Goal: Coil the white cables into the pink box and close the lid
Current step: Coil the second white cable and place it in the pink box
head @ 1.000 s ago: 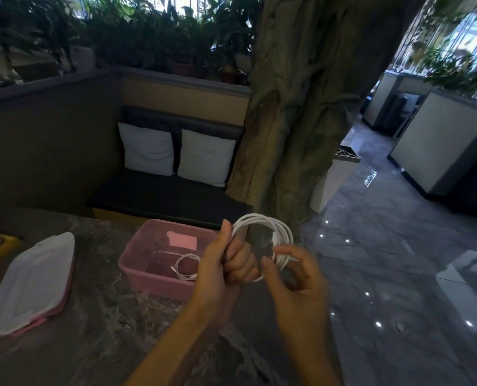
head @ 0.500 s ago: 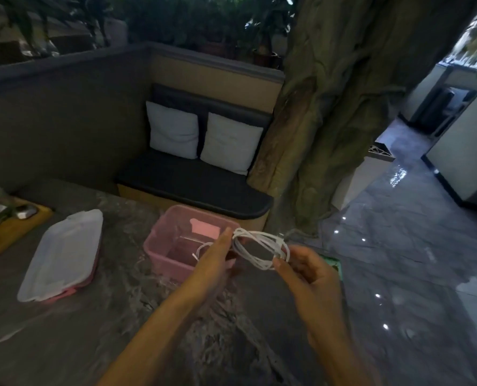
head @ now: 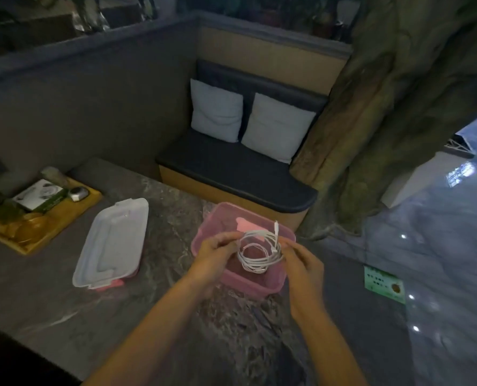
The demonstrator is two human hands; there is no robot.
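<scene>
The pink box (head: 220, 215) stands open on the dark marble table, near its right edge. A coiled white cable (head: 259, 253) hangs flat over the box's opening, one plug end sticking up at its far right. My left hand (head: 213, 253) pinches the coil's left side and my right hand (head: 301, 260) pinches its right side. A pink label sits on the box's far inner wall. The box's floor is mostly hidden by the coil and my hands. The clear lid (head: 114, 243) with pink clips lies flat on the table to the left of the box.
A wooden tray (head: 64, 215) with a small box and other items sits at the table's far left. Beyond the table stands a dark bench (head: 231, 174) with two white cushions. A thick tree trunk (head: 384, 107) rises at right, above a glossy tiled floor.
Both hands lowered the coil from upright in front of the box to flat over its opening. The camera tilted down and left, bringing the tray into view.
</scene>
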